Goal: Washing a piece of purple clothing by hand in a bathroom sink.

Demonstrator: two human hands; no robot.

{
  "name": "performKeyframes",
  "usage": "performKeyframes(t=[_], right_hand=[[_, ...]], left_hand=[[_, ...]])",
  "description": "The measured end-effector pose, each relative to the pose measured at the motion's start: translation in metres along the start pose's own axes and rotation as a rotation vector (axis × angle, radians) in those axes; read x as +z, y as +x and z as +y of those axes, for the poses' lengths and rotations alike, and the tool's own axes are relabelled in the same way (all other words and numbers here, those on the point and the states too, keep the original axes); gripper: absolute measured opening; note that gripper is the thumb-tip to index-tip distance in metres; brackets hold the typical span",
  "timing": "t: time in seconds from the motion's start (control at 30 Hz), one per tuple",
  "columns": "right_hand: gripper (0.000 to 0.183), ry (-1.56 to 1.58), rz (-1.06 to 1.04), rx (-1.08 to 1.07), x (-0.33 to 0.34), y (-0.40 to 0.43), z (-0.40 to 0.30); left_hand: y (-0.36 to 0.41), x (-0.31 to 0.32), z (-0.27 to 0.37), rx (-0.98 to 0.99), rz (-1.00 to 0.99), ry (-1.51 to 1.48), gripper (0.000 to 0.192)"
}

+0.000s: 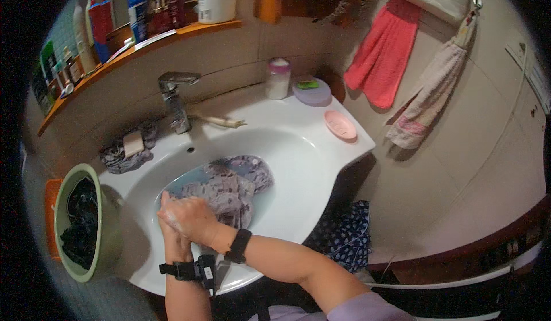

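My right hand (193,217) is folded over my left hand (166,223) at the near left side of a white washbasin (297,183). White suds cling to the skin. The two hands cover each other's fingers, so whether something is held between them is hidden. Just beyond them, a wet, patterned greyish-purple cloth (224,192) lies bunched in bluish water (196,174). A black strap with a small device sits on my left wrist, and a black band on my right.
Behind the basin stands a chrome faucet (174,101). A soap bar (133,144) rests on crumpled cloth (125,162). At left is a green bucket (101,230) holding dark cloth (79,230). A pink soap dish (340,125), lidded jar (278,80) and toiletry shelf (185,30) are around.
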State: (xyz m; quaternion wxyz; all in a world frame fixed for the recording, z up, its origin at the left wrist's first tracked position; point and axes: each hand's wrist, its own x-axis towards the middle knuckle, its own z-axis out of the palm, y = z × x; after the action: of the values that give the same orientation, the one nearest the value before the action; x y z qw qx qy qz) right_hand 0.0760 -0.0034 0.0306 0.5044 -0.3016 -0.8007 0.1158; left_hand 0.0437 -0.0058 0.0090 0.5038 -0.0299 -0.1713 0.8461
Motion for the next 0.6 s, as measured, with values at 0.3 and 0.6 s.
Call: performKeyframes(t=[0.3, 0.6], right_hand=[[0.024, -0.169, -0.101, 0.154, 0.008, 0.004, 0.012], [0.027, -0.139, -0.091, 0.339, -0.007, 0.010, 0.034]], left_hand=[[0.032, -0.003, 0.056, -0.479, 0.262, 1.087, 0.025], [0.006, 0.035, 0.003, -0.299, 0.425, 1.180, 0.026]])
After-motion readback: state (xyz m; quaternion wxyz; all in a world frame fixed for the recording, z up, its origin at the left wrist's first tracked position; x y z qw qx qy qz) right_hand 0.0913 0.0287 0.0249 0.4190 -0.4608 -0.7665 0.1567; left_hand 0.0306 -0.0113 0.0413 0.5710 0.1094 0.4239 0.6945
